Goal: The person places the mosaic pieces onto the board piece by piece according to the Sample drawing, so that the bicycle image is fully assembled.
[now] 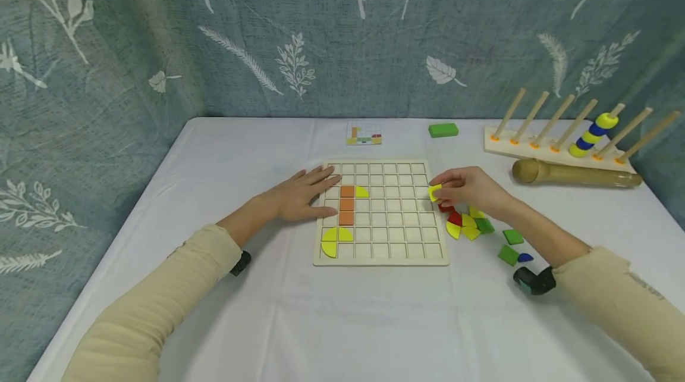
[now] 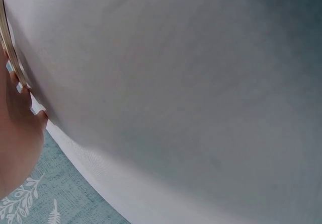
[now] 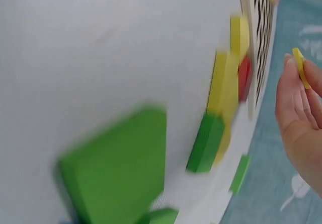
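A pale wooden grid board (image 1: 381, 265) lies on the white table. My left hand (image 1: 302, 196) rests on its left edge with the fingers spread straight. Over the board's right edge, my right hand (image 1: 471, 190) pinches a yellow tile (image 1: 434, 193) between thumb and fingers; the same tile (image 3: 300, 67) shows edge-on in the right wrist view. In the grid sit a column of orange square tiles (image 1: 346, 204), a yellow quarter-round tile (image 1: 361, 192) beside the top one, and yellow quarter-round tiles (image 1: 330, 234) at lower left. Just below my right hand lie loose yellow, red and green tiles (image 1: 468, 221).
A pattern card (image 1: 364, 133) and a green block (image 1: 443, 130) lie behind the board. At the back right stand a peg rack (image 1: 567, 147) with yellow and blue rings and a wooden stick (image 1: 578, 174). More green tiles (image 1: 508, 254) and a blue tile (image 1: 525, 257) lie near my right wrist.
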Action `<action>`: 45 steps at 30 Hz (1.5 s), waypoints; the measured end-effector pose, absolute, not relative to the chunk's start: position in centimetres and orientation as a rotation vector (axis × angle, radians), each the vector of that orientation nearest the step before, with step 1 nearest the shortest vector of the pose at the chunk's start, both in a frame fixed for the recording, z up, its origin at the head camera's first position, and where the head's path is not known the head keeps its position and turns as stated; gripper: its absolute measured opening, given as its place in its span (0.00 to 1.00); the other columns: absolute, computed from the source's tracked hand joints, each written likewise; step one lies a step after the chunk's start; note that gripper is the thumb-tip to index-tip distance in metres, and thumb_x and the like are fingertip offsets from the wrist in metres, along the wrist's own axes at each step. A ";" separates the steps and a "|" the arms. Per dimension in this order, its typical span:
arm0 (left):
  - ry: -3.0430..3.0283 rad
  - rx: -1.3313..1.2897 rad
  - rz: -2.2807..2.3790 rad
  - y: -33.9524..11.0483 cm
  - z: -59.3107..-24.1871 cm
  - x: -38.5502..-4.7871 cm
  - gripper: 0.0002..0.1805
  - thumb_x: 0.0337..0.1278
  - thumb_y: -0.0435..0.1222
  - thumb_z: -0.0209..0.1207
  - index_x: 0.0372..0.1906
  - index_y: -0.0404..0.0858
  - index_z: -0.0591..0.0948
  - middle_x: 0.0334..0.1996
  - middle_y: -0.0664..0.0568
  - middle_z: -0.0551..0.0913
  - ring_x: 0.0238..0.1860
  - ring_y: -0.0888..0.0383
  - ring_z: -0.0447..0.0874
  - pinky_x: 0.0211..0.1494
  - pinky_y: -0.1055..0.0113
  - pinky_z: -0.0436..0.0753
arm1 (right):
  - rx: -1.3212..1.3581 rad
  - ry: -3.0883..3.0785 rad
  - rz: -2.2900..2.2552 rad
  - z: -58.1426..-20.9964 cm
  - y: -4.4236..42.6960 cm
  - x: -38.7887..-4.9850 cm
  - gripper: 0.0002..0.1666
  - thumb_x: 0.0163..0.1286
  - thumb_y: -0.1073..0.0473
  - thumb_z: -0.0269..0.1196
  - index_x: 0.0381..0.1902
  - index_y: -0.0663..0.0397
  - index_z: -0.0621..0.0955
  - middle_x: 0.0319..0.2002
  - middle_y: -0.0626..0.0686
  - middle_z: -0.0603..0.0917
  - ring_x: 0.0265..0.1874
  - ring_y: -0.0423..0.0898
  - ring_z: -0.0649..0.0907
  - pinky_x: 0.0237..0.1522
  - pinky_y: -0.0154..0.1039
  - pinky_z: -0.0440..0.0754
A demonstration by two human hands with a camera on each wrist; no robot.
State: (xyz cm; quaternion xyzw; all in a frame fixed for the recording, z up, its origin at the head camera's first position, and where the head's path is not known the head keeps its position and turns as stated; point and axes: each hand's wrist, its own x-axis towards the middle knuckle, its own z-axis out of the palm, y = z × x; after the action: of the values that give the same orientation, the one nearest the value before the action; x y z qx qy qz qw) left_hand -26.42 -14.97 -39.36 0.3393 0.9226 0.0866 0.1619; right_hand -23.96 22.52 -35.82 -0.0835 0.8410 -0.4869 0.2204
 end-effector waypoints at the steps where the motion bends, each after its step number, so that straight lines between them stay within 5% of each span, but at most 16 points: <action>1: 2.634 0.972 0.250 -15.0 -39.4 -26.4 0.45 0.63 0.65 0.43 0.77 0.48 0.46 0.76 0.51 0.39 0.74 0.52 0.32 0.72 0.50 0.39 | -0.227 2.298 -1.358 -35.8 22.1 -23.7 0.21 0.68 0.60 0.63 0.55 0.67 0.77 0.38 0.57 0.85 0.38 0.51 0.85 0.43 0.41 0.82; 12: 2.630 0.951 0.242 -15.1 -39.2 -26.2 0.45 0.63 0.65 0.43 0.77 0.48 0.46 0.76 0.50 0.39 0.74 0.51 0.32 0.72 0.49 0.39 | -0.267 2.107 -1.466 -36.5 18.3 -21.2 0.18 0.66 0.71 0.61 0.53 0.75 0.76 0.39 0.60 0.85 0.38 0.50 0.86 0.42 0.42 0.83; 45: 2.631 0.950 0.275 -14.9 -39.3 -26.3 0.44 0.63 0.64 0.45 0.77 0.49 0.47 0.76 0.51 0.40 0.74 0.51 0.32 0.72 0.48 0.40 | -0.346 2.153 -1.411 -38.4 8.6 -17.7 0.08 0.58 0.65 0.70 0.35 0.64 0.84 0.25 0.53 0.86 0.21 0.44 0.84 0.28 0.36 0.84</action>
State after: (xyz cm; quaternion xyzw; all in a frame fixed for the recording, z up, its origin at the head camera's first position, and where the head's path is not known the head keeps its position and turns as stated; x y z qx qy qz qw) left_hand -26.26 -14.89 -39.35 0.3333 0.9233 0.0964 0.1646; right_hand -17.67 8.57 -38.41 -0.1285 0.7984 -0.5232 0.2689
